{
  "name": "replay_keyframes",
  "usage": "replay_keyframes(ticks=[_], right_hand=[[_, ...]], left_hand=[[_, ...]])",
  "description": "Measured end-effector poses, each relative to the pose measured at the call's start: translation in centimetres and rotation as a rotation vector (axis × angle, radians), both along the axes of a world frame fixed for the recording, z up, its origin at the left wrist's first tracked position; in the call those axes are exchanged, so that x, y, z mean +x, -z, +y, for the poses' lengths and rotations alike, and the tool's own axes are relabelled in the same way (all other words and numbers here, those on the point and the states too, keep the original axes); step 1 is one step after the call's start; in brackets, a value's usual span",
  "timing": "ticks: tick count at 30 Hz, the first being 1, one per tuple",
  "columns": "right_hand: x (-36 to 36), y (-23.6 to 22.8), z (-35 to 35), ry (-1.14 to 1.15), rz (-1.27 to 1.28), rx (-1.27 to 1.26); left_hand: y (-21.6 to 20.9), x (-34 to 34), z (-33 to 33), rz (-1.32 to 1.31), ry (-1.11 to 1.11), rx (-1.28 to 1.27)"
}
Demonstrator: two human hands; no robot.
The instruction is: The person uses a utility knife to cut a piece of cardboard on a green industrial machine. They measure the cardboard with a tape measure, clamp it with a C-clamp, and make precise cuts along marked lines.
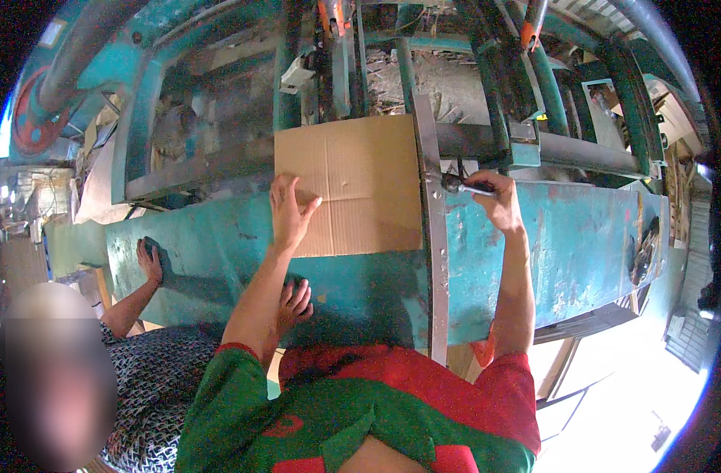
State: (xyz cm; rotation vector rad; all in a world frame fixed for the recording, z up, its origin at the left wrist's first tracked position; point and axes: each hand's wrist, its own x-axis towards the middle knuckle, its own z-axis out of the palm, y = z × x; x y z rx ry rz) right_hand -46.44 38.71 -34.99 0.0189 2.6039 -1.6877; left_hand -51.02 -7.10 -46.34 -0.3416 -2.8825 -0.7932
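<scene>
A flat brown cardboard sheet [368,169] with a crease across it lies on the teal metal table [360,284]. Over its left edge my left hand [292,213] is open, thumb and fingers spread; whether it touches the sheet I cannot tell. Along the sheet's right edge a long narrow metal bar [437,260] crosses the table. To the right of this bar my right hand [498,203] is closed round a ratchet wrench [478,190], with a shiny shaft and dark round head. The head is at the bar's right edge; what it sits on is hidden.
A co-worker stands at my left, one hand [149,262] flat on the table and another hand [296,299] near the front edge under my forearm. Behind the table rises a teal machine frame [404,75] with dark beams. A red wheel [41,110] is at far left.
</scene>
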Motion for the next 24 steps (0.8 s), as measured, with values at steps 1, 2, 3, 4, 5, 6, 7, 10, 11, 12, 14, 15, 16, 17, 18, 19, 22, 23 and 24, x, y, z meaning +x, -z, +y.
replay_keyframes(ticks=[1, 2, 3, 4, 5, 6, 7, 10, 11, 12, 14, 15, 16, 17, 18, 19, 22, 23, 24], right_hand=[[-0.5, 0.3, 0.3, 0.017, 0.043, 0.025], [-0.9, 0.6, 0.8, 0.034, -0.006, -0.044], [-1.2, 0.9, 1.4, 0.055, -0.058, -0.097], [-1.5, 1.2, 2.2, 0.052, -0.086, -0.161], [-1.9, 1.6, 2.9, 0.059, -0.059, -0.169], [-1.9, 1.8, 3.5, 0.103, -0.023, -0.065], [-2.1, 1.8, 4.4, 0.105, 0.031, 0.023], [-2.1, 1.1, 5.6, 0.267, 0.093, 0.212], [-1.4, 0.3, 6.2, 0.264, 0.063, 0.276], [-0.4, -0.6, 6.7, 0.225, -0.098, 0.247], [2.0, -1.1, 7.2, 0.146, 0.229, 0.355], [3.5, -1.5, 8.2, 0.088, 0.228, 0.343], [5.0, -0.4, 7.9, 0.241, 0.296, 0.396], [6.7, -0.3, 8.7, 0.226, 0.241, 0.468], [7.4, 0.7, 8.9, 0.294, 0.412, 0.559], [9.4, 1.7, 8.7, 0.465, 0.326, 0.415], [13.8, 2.1, 8.3, 0.567, 0.322, 0.294], [15.3, 1.7, 7.5, 0.558, 0.371, 0.463], [16.9, 1.3, 6.3, 0.546, 0.421, 0.633]], left_hand=[[0.0, 0.0, 0.0, -0.006, -0.003, 0.012], [0.0, -0.1, 0.0, -0.021, -0.01, 0.013], [-0.1, -0.1, 0.0, -0.011, -0.002, 0.018], [-0.1, -0.1, 0.1, -0.012, 0.002, 0.013], [0.0, -0.1, 0.2, -0.012, 0.003, 0.008], [0.0, -0.2, 0.2, 0.016, 0.017, -0.012], [0.0, -0.1, 0.3, 0.044, 0.02, -0.032], [0.0, -0.1, -0.1, 0.103, 0.061, 0.18], [0.0, 0.1, -0.1, 0.057, 0.003, 0.115], [0.0, 0.2, -0.1, 0.009, 0.018, 0.231], [0.0, 0.1, -0.2, 0.101, -0.008, 0.111], [0.2, 0.2, -0.1, 0.109, -0.03, 0.012], [0.5, 0.3, 0.1, 0.09, -0.064, -0.015], [0.7, 0.3, 0.2, 0.011, -0.073, -0.035], [0.9, 0.3, 0.2, 0.035, -0.106, -0.033], [1.2, 0.7, 0.2, 0.008, -0.117, -0.031], [1.6, 1.0, 0.2, -0.018, -0.114, -0.012], [1.7, 1.0, 0.2, -0.029, -0.117, -0.01], [1.7, 1.0, 0.2, -0.042, -0.113, -0.006]])
